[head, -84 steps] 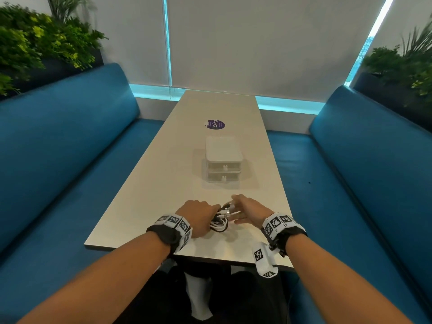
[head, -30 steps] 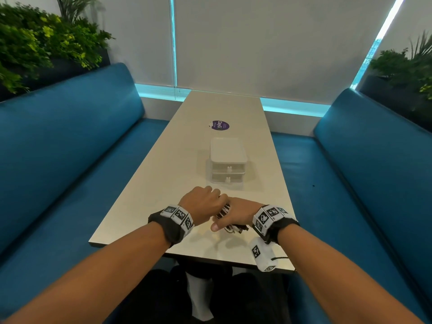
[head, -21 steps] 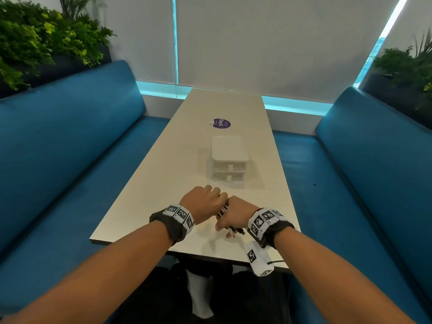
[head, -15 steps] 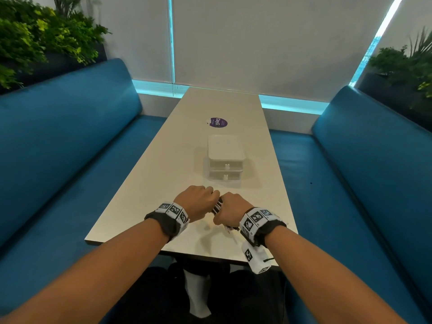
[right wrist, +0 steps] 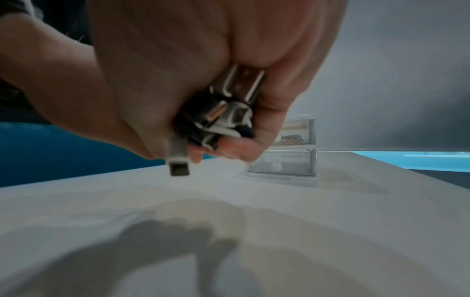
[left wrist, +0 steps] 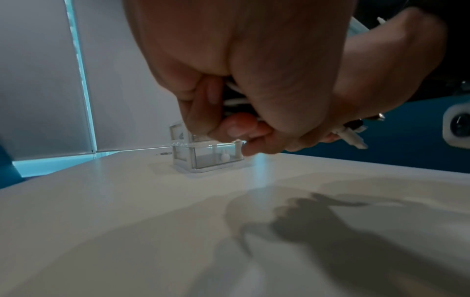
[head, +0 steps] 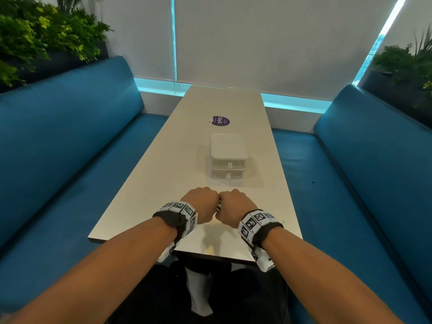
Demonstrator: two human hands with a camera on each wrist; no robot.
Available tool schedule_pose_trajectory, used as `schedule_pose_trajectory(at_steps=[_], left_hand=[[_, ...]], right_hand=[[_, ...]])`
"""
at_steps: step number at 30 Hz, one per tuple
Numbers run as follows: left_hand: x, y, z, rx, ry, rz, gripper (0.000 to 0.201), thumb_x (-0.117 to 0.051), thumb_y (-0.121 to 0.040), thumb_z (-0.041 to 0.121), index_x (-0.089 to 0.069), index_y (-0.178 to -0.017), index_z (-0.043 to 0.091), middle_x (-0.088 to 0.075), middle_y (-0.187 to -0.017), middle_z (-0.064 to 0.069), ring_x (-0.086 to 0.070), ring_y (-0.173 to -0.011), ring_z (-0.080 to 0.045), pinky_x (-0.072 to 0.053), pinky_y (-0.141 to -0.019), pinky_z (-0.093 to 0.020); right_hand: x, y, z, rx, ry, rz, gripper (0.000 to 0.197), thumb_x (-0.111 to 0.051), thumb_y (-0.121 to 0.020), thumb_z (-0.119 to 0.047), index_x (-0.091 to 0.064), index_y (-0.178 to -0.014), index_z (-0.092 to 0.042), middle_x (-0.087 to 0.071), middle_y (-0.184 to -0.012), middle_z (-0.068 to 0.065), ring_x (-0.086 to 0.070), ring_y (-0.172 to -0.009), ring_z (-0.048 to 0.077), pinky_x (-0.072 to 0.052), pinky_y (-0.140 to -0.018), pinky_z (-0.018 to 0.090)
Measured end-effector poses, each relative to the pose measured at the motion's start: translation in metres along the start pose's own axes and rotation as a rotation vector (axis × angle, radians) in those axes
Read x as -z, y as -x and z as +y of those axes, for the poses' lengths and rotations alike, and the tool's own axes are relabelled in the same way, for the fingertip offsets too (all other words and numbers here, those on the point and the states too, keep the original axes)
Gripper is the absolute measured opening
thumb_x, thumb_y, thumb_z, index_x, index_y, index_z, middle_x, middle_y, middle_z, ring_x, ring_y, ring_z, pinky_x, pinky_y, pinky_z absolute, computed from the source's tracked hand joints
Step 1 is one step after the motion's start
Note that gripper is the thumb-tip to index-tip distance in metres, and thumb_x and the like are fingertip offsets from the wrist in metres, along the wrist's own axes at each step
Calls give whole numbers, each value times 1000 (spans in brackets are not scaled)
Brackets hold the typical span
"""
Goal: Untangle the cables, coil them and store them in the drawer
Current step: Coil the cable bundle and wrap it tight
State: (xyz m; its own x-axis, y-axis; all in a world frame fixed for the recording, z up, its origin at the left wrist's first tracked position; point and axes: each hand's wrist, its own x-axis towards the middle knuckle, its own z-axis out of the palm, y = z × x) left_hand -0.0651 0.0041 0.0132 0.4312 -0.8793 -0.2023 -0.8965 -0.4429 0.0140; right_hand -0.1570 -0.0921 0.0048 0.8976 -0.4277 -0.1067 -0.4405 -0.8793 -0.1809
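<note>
On my feed the two hands met knuckle to knuckle low in the middle of the head view, just above the near end of the pale worktop (head: 168, 164). My left hand (head: 201, 203) was balled into a fist, and from the left wrist view I saw its fingers (left wrist: 239, 126) curled tight round white strands of the cables (head: 219, 206) — only a striped black-and-white sliver of the bundle showed between the fists from above. My right hand (head: 234, 206) was closed the same way; in the right wrist view its fingers (right wrist: 236, 148) gripped a knot of black and white cable, with a metal plug (right wrist: 244, 84) wedged high in the palm and a white connector (right wrist: 178, 160) poking out below the fist toward the worktop. The bundle hung clear of the surface, with the hands' shadows lying beneath it.

The small clear drawer unit (head: 228, 160) stood farther up the frame, well apart from the hands, on the centre line of the worktop. Both its stacked drawers looked pushed in, each with a little white knob facing me. In the right wrist view something pale lay inside the upper drawer — too blurred for me to tell what. Beyond the unit a round purple sticker (head: 220, 120) lay on the worktop. Blue benches (head: 70, 146) filled both sides of the frame.
</note>
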Motion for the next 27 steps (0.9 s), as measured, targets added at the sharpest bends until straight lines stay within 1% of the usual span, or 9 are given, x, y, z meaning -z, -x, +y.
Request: schedule_pose_trajectory(at_steps=[4, 9, 12, 14, 16, 20, 22, 24, 27], left_hand=[[-4, 3, 3, 33, 68, 0, 10, -57, -83, 7, -57, -83, 17, -51, -70, 2, -55, -65, -21, -45, -59, -31], [-8, 0, -1, 42, 183, 7, 5, -56, -85, 13, -59, -82, 16, -56, -71, 0, -53, -59, -17, -41, -54, -28], [-3, -2, -2, 43, 245, 28, 7, -61, -88, 21, -62, -86, 14, -61, -77, -2, -56, -65, -20, -45, -59, -29], [0, -5, -2, 40, 288, 21, 15, -68, -87, 29, -64, -89, 14, -64, -81, -4, -60, -69, -21, -48, -63, -29], [1, -7, -1, 53, 312, -4, 18, -73, -84, 31, -61, -83, 17, -64, -79, -2, -61, -68, -21, -50, -63, -29], [1, -5, 6, 81, 179, -12, 16, -71, -84, 28, -57, -81, 20, -59, -76, 1, -59, -66, -20, -48, -61, -29], [0, 0, 10, 89, 86, 4, 10, -64, -86, 20, -55, -82, 19, -54, -74, 2, -56, -67, -21, -45, -62, -30], [-3, 4, 12, 87, 34, 21, 8, -59, -85, 14, -53, -81, 18, -48, -70, 2, -54, -67, -21, -44, -62, -31], [-7, 6, 14, 66, 15, 26, 7, -57, -84, 12, -54, -83, 18, -52, -74, 1, -54, -67, -21, -44, -63, -31]], right_hand=[[-1, 2, 1, 47, 50, 45, 24, -61, -82, -38, -62, -100, -22, -60, -92, 5, -56, -77, 24, -45, -67, 33], [5, 4, 1, 91, 113, 58, 20, -60, -82, -36, -62, -94, -20, -56, -81, 3, -58, -74, 26, -47, -65, 33], [11, 0, 2, 98, 144, 72, 16, -59, -82, -35, -56, -88, -20, -44, -69, -3, -54, -68, 24, -44, -61, 32], [13, -1, 3, 93, 154, 66, 18, -62, -81, -34, -57, -91, -20, -43, -69, -3, -54, -68, 24, -44, -61, 32], [14, -2, 3, 91, 153, 62, 21, -65, -80, -35, -59, -94, -20, -47, -73, -1, -56, -70, 25, -46, -62, 32], [7, -1, 3, 75, 103, 40, 25, -67, -79, -37, -61, -98, -21, -57, -84, 3, -57, -73, 24, -46, -64, 33], [3, 0, 3, 69, 95, 36, 25, -64, -81, -38, -61, -100, -22, -60, -89, 4, -58, -76, 25, -46, -66, 33], [0, 0, 3, 72, 104, 34, 23, -60, -82, -38, -62, -99, -22, -60, -89, 4, -58, -76, 25, -46, -66, 33], [-3, 1, 4, 79, 120, 22, 21, -58, -82, -38, -63, -96, -23, -58, -85, 3, -59, -76, 25, -44, -64, 32]])
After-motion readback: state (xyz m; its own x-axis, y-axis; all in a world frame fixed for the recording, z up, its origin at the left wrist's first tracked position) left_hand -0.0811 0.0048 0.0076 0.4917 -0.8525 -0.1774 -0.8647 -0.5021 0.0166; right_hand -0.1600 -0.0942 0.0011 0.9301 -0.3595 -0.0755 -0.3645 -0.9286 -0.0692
